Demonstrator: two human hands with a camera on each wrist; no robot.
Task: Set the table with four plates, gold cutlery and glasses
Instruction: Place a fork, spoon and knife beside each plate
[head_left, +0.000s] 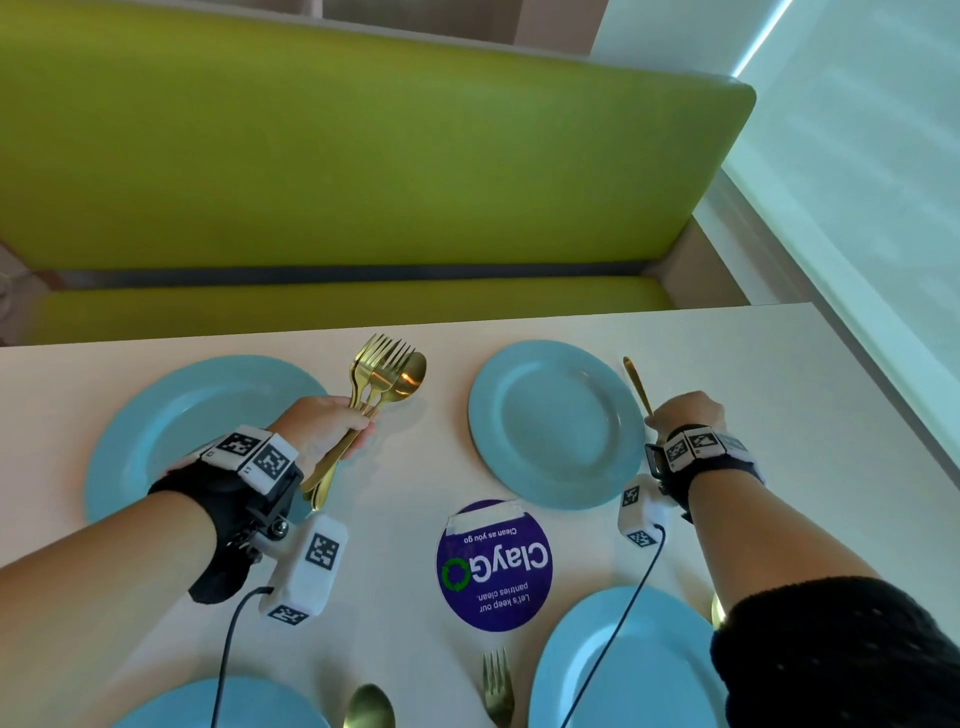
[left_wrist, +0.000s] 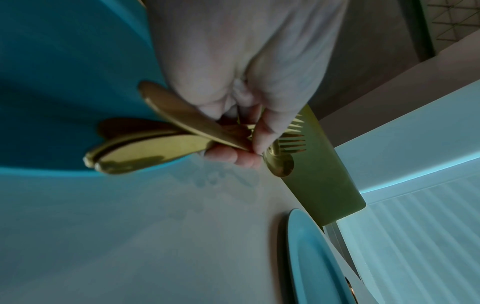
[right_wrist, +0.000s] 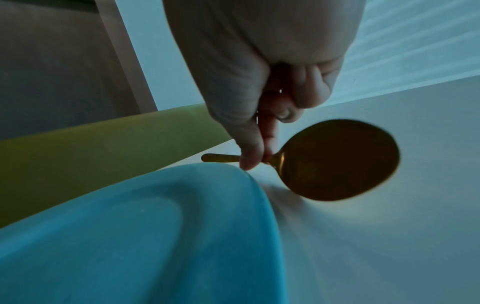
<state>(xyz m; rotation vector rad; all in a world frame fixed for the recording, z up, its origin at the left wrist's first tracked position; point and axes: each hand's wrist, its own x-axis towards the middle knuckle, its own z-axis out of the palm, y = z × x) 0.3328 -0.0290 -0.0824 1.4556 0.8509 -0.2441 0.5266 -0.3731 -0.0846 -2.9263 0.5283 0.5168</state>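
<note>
Four blue plates lie on the pale table (head_left: 405, 499): far left (head_left: 197, 415), far right (head_left: 556, 421), near right (head_left: 613, 670), near left (head_left: 182, 712). My left hand (head_left: 358, 431) grips a bundle of gold forks and a spoon (head_left: 387, 371) between the two far plates, heads pointing away. The handles (left_wrist: 135, 156) stick out over the far left plate (left_wrist: 64, 82). My right hand (head_left: 680, 410) pinches a gold spoon (right_wrist: 337, 160) by its neck, low over the table just right of the far right plate (right_wrist: 130, 226). Its handle (head_left: 636, 384) points away.
A gold spoon (head_left: 370, 706) and a gold fork (head_left: 497, 686) lie between the two near plates. A round purple sticker (head_left: 493, 566) sits mid-table. A green bench (head_left: 363, 156) runs behind the table's far edge, and a window blind (head_left: 857, 182) stands on the right.
</note>
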